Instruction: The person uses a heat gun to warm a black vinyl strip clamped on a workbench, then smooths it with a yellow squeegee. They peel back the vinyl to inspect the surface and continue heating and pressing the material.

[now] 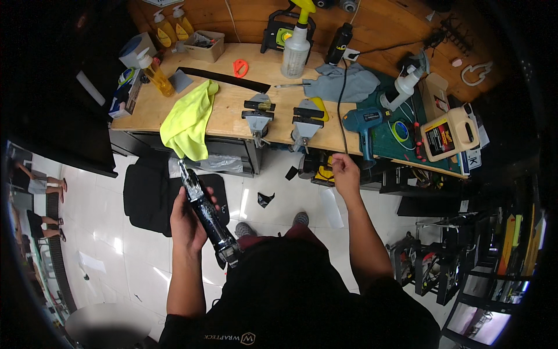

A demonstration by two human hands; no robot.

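My left hand (187, 222) is wrapped round a long, glossy black part (204, 210), held aslant in front of my body. Its narrow far end looks silvery, and its near end reaches close to my waist. Just beyond that tip, a bright yellow-green cloth (192, 119) hangs over the bench edge. My right hand (346, 173) is raised by the front edge of the bench with its fingers pinched together. A black cord (342, 110) runs down to it; whether the fingers grip the cord or something small, I cannot make out.
On the wooden bench (229, 104) stand two small clamps (257, 119), a spray bottle (296, 52), a blue-green heat gun (366, 123), a grey cloth (343, 82) and a beige jug (450, 132). Below are a black padded seat (148, 195) and black scraps (265, 200) on the floor.
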